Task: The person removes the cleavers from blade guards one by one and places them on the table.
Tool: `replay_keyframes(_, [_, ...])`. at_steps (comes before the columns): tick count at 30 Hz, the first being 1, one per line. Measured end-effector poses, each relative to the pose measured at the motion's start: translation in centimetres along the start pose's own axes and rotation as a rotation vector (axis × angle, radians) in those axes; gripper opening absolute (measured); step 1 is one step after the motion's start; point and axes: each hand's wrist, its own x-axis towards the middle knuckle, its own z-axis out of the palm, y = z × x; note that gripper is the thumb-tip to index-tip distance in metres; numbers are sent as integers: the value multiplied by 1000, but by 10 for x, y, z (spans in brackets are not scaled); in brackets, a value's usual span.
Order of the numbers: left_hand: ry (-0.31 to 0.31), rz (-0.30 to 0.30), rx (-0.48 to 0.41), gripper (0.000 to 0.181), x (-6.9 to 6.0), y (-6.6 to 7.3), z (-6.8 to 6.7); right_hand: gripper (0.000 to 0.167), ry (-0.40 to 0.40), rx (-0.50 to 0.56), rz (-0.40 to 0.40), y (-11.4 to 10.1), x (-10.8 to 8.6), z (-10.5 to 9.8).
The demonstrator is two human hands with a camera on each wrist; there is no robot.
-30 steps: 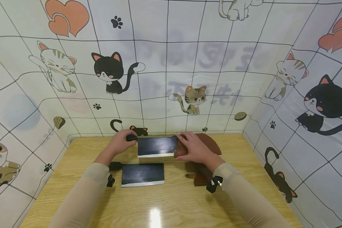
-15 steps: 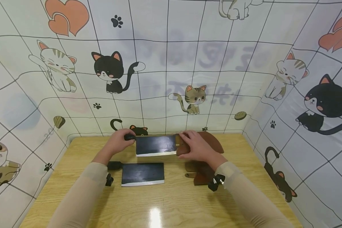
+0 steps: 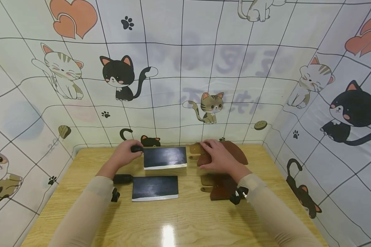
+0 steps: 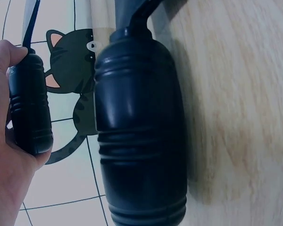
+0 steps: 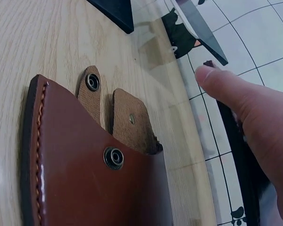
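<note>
My left hand grips the black handle of a cleaver, whose dark blade with a bright edge is raised near the back of the table. To its right, my right hand holds a brown leather sheath. A small gap separates the sheath's mouth, with its snap straps, from the blade tip. A second cleaver lies nearer on the table, and its black handle fills the middle of the left wrist view. Below my right hand lies another brown sheath with its snap tabs unfastened.
The wooden table carries these things. A white cloth with cat prints hangs behind it and along both sides. Light glares on the table's near part.
The sheath in my right hand has moved right, away from the blade. My left hand has drawn the cleaver left, so a gap now shows between blade and sheath.
</note>
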Motion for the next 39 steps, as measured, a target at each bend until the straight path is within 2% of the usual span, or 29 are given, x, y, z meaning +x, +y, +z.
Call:
replay_keyframes(15, [-14,-18,6,27,-4,-13,-8,115,-30,64,66,12,-10,-7])
replay_keyframes(23, [-31,-27,0,30,-7,-19,-14,114,-48,58,89,24,-13,0])
replay_keyframes(34, [-44,-98,-14,29,-10,-39,-12,116,-92,76,125,32,-16,5])
replay_keyframes(39, [-49,-122,-35,29,-10,-44,-12,116,-112,95,139,34,-16,7])
